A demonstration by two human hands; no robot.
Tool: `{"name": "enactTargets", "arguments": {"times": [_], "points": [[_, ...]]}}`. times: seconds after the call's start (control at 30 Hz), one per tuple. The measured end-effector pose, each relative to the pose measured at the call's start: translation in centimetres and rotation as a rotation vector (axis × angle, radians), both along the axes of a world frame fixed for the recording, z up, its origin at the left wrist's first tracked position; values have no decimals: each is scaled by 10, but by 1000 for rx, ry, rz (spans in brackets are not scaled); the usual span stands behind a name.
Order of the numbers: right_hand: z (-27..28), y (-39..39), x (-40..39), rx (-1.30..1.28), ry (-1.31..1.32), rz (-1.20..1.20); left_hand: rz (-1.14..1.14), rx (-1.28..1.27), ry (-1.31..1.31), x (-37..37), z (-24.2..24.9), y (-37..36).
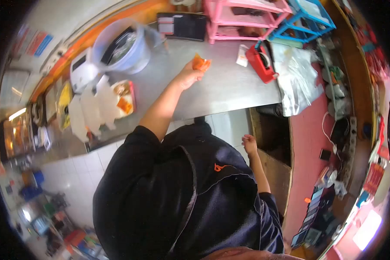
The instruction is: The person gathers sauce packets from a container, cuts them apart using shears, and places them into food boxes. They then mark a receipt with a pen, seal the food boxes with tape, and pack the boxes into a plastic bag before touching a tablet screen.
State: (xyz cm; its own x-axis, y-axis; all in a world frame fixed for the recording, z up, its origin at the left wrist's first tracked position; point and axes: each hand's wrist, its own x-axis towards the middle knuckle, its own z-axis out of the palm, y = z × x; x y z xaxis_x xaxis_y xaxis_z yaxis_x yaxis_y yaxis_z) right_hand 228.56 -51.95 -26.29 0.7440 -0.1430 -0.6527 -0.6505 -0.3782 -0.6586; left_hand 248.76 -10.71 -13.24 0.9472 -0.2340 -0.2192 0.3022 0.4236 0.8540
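Above the steel counter, my left hand [188, 78] is closed on a small orange packet [201, 63], gripped at the fingertips. Its print and contents are too blurred to make out. My right hand [249, 144] hangs in front of the counter edge, its fingers loosely curled and nothing visible in them. To the left of my left arm, an open cardboard food box [97, 107] lies on the counter with its flaps spread. Another orange packet [125, 105] rests in the box beside some brownish food.
A translucent bucket [136, 60] stands by a white device [81, 71] at the back left. A red tape dispenser [263, 65] sits right of my left hand, near clear plastic bags [297, 76]. Pink [247, 19] and blue racks [303, 21] stand behind.
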Motion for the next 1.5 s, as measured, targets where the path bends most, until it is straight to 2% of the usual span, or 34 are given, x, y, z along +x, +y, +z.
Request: {"name": "enactTargets", "arguments": {"times": [0.1, 0.17, 0.2, 0.23, 0.27, 0.3, 0.37, 0.4, 0.43, 0.47, 0.5, 0.57, 0.6, 0.7, 0.83, 0.87, 0.97, 1.0, 1.1, 1.13, 1.23, 1.3, 1.33, 1.4, 1.43, 1.47, 1.5], "points": [[-41, -30, -14, -81, -50, 101, -17, 8, -95, 51, 19, -6], [-25, -36, -25, -76, -7, 4, 8, 43, -150, 73, 56, -12], [-27, -46, -32, -168, 14, 31, 63, 84, -270, 85, 73, -16], [-30, -53, -43, -324, -73, 35, 125, 122, -386, 96, 90, -20], [-32, -62, -51, -273, -19, -36, 192, 158, -499, 110, 107, -24], [-84, -89, -74, -291, 11, -97, 161, 163, -515, 124, 130, -24], [-53, -82, -75, -172, 211, -371, 106, 190, -542, 149, 170, -19], [-29, -77, -71, -248, 231, -296, 152, 266, -635, 173, 176, -14], [-28, -79, -76, -259, 209, -277, 201, 340, -730, 198, 182, -13], [-44, -84, -84, -335, 193, -171, 269, 269, -740, 207, 211, -33], [-74, -98, -95, -414, 175, -62, 235, 207, -656, 226, 223, -37], [-83, -109, -88, -370, 171, 158, 175, 86, -480, 262, 243, -42], [-57, -102, -67, -341, 286, 35, 259, 165, -425, 261, 271, -64], [-69, -119, -32, -321, 199, 92, 185, 395, -511, 312, 269, -63], [-139, -163, 2, -182, 138, 146, 135, 495, -589, 329, 298, -130], [-37, -145, 44, -201, 229, 90, 110, 549, -617, 337, 304, -150], [-70, -177, 57, -133, -33, 394, 57, 698, -751, 379, 302, -215], [-67, -175, 65, -101, 138, 171, 51, 741, -828, 398, 299, -240], [-68, -196, 69, -97, 73, 297, 110, 925, -915, 427, 305, -313], [-65, -199, 68, -136, 57, 253, 143, 995, -919, 435, 308, -329], [-133, -228, 46, 22, 34, 230, 209, 1394, -778, 459, 294, -346], [-153, -242, 50, -169, -150, 732, 519, 1455, -980, 450, 265, -328], [-146, -246, 68, -262, -254, 988, 684, 1480, -1081, 431, 264, -321], [-104, -244, 94, -60, -110, 647, 518, 1387, -1131, 350, 263, -308], [-45, -230, 117, 34, -35, 475, 410, 1388, -1060, 305, 254, -302], [29, -212, 144, 96, 55, 398, 354, 1319, -1205, 271, 230, -290], [79, -198, 169, 153, 147, 324, 242, 1273, -1314, 232, 200, -276]]}}
